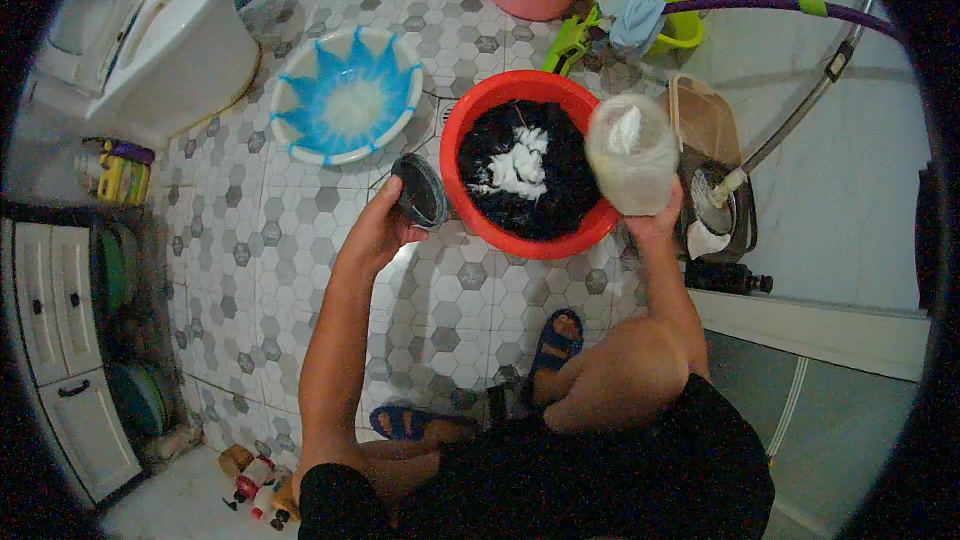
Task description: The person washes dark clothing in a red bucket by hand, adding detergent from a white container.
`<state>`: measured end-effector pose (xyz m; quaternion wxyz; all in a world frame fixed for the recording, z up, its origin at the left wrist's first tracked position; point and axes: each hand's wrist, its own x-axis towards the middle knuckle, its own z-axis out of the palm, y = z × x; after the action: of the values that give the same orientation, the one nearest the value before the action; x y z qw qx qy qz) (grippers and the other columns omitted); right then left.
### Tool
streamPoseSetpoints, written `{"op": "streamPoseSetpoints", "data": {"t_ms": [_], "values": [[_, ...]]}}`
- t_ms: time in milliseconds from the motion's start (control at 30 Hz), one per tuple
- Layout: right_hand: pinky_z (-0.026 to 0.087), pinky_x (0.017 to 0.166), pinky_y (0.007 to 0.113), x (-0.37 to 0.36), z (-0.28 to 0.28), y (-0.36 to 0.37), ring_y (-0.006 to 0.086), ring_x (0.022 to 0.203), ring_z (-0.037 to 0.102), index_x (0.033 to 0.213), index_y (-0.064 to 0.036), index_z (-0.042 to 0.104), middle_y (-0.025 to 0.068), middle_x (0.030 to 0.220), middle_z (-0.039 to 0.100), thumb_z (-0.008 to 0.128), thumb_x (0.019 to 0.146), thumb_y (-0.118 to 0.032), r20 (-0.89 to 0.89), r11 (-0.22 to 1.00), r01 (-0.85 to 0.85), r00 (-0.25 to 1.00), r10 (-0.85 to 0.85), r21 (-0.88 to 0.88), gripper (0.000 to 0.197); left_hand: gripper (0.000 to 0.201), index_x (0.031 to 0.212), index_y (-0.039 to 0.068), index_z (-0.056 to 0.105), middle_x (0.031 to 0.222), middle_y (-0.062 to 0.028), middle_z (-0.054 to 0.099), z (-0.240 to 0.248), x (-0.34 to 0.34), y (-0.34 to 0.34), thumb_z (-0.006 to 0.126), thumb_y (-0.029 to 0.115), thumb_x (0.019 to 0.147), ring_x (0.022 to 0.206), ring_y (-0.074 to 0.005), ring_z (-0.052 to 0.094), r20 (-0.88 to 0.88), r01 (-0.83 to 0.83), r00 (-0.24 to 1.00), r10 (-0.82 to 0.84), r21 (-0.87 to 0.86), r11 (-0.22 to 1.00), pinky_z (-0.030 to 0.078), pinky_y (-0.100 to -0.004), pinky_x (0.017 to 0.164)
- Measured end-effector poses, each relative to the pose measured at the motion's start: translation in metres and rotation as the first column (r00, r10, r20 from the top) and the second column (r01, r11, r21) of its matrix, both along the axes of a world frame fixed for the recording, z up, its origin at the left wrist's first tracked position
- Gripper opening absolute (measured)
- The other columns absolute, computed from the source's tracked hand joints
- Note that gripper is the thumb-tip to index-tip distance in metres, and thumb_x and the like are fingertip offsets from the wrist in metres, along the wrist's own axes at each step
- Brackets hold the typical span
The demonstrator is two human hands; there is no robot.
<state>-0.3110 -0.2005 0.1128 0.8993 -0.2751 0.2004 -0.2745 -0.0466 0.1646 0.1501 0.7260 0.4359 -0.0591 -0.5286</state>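
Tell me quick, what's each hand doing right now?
Left hand: closed, holding a dark round lid.
Right hand: closed, holding a pale see-through container, a bit blurred.

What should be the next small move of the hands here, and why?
Probably bring the dark lid in the left hand toward the translucent container in the right hand, since white powder already lies on the dark cloth in the red basin.

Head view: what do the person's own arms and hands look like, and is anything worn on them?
The left hand and right hand are ungloved, with no watch or band visible at either wrist. Both forearms are bare. A plain black left sleeve and right sleeve end around the elbows. The right fingers are mostly hidden.
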Motion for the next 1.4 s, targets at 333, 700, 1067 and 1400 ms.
{"op": "streamPoseSetpoints", "data": {"t_ms": [333, 700, 1067, 1400], "values": [[0.040, 0.107, 0.056, 0.032, 0.006, 0.022, 0.0363, 0.127, 0.052, 0.142, -0.0061, 0.044, 0.0157, 0.141, 0.052, 0.057, 0.085, -0.054, -0.010, 0.999, -0.021, 1.000, 0.022, 0.033, 0.075, 0.087, 0.147, 0.005, 0.037, 0.129, -0.0144, 0.056, 0.101, -0.020, -0.067, 0.071, 0.051, 0.081, 0.109, -0.0232, 0.060, 0.670, 0.006, 0.723, -0.170, 0.241, 0.971, 0.051, -0.0357, 0.088], [0.043, 0.106, 0.049, 0.027, -0.006, 0.031, 0.0332, 0.126, 0.053, 0.143, -0.0047, 0.041, 0.0158, 0.140, 0.052, 0.064, 0.084, -0.048, -0.074, 0.980, -0.125, 0.991, 0.115, -0.158, 0.077, 0.088, 0.141, 0.003, 0.045, 0.130, -0.0229, 0.057, 0.106, -0.026, -0.112, 0.076, 0.052, 0.075, 0.119, -0.0366, 0.058, 0.875, -0.067, 0.258, -0.411, 0.440, 0.896, 0.045, -0.0421, 0.102], [0.043, 0.107, 0.047, 0.031, -0.010, 0.030, 0.0315, 0.127, 0.053, 0.144, -0.0052, 0.040, 0.0147, 0.139, 0.053, 0.054, 0.092, -0.049, -0.196, 0.972, -0.155, 0.973, 0.120, -0.174, 0.070, 0.086, 0.140, 0.006, 0.047, 0.138, -0.0202, 0.052, 0.087, -0.008, -0.120, 0.081, 0.043, 0.071, 0.126, -0.0348, 0.052, 0.829, 0.113, 0.338, -0.445, 0.434, 0.894, 0.042, -0.0415, 0.106], [0.043, 0.106, 0.050, 0.038, -0.009, 0.033, 0.0330, 0.125, 0.054, 0.141, -0.0057, 0.044, 0.0144, 0.138, 0.054, 0.054, 0.092, -0.050, -0.189, 0.983, -0.164, 0.971, 0.146, -0.083, 0.067, 0.081, 0.141, 0.002, 0.045, 0.138, -0.0211, 0.052, 0.061, -0.007, -0.117, 0.077, 0.039, 0.076, 0.127, -0.0325, 0.052, 0.872, -0.004, 0.479, -0.096, 0.111, 0.994, 0.040, -0.0405, 0.107]]}}
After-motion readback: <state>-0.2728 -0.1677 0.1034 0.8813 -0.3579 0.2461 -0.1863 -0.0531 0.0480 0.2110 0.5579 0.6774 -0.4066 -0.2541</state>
